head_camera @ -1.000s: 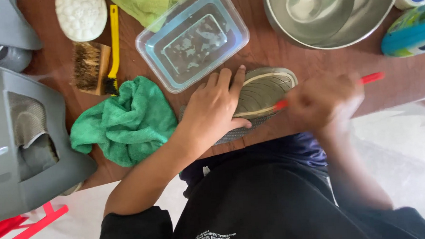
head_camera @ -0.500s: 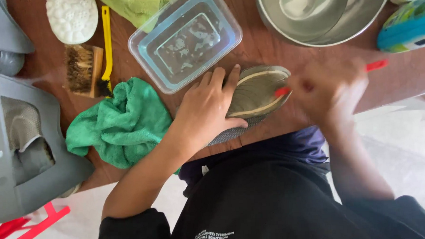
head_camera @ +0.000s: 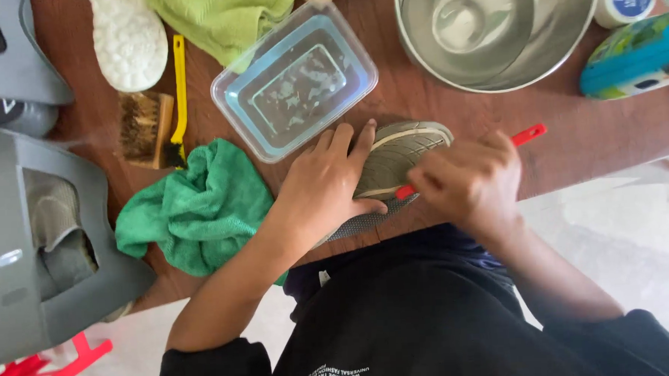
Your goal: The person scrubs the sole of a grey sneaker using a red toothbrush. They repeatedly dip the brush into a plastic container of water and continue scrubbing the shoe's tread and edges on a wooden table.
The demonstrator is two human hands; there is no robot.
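Observation:
A grey shoe (head_camera: 401, 153) lies on its side at the near edge of the brown wooden table (head_camera: 595, 135), sole toward me. My left hand (head_camera: 325, 187) grips it from the left, fingers spread over the sole. My right hand (head_camera: 473, 180) is closed around a red-handled brush (head_camera: 526, 135), whose head end meets the shoe's sole edge; the bristles are hidden behind my fingers.
A clear plastic tub of cloudy water (head_camera: 294, 81) sits just beyond the shoe, a steel bowl (head_camera: 497, 27) at the back right. A green cloth (head_camera: 200, 209), a wooden brush (head_camera: 142, 129), a yellow brush (head_camera: 176, 97) and a grey plastic stool (head_camera: 29, 246) are on the left.
My right hand with the red brush has shifted left along the shoe. My left hand keeps its hold on the shoe.

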